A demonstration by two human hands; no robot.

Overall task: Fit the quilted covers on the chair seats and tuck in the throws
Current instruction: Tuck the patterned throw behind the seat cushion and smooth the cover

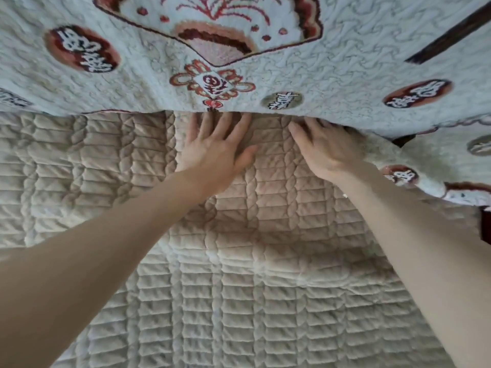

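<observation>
Hands sit side by side at centre of frame, right on the seam where the throw point(345, 62) meets the quilted cover point(239, 288). Left hand point(215, 152) lies flat, fingers straight & spread, pressing the cover, tips just under the throw's lower hem, gripping nothing. Right hand point(328, 152) is palm-down too, but its fingers run under the hem & are hidden, so can't tell whether it pinches fabric or only pushes. Throw fills the top of the frame: white fleece w/ red motifs, draped over what is prob. the chair back. Its hem runs left-right across the frame, directly beyond both sets of fingertips. At right the hem sags lower & bunches beside the right wrist, w/ dark wood of the chair frame point(451, 35) showing at upper right. Cover spreads over centre & bottom of frame, under both forearms, and looks seated. Key relation: the crease to tuck into lies straight ahead of the hands, long axis crosswise to the forearms. Both hands are about equally near, left at the hem's middle, right by the slack stretch. Next move prob. a push away from the body, then sideways along the hem.
</observation>
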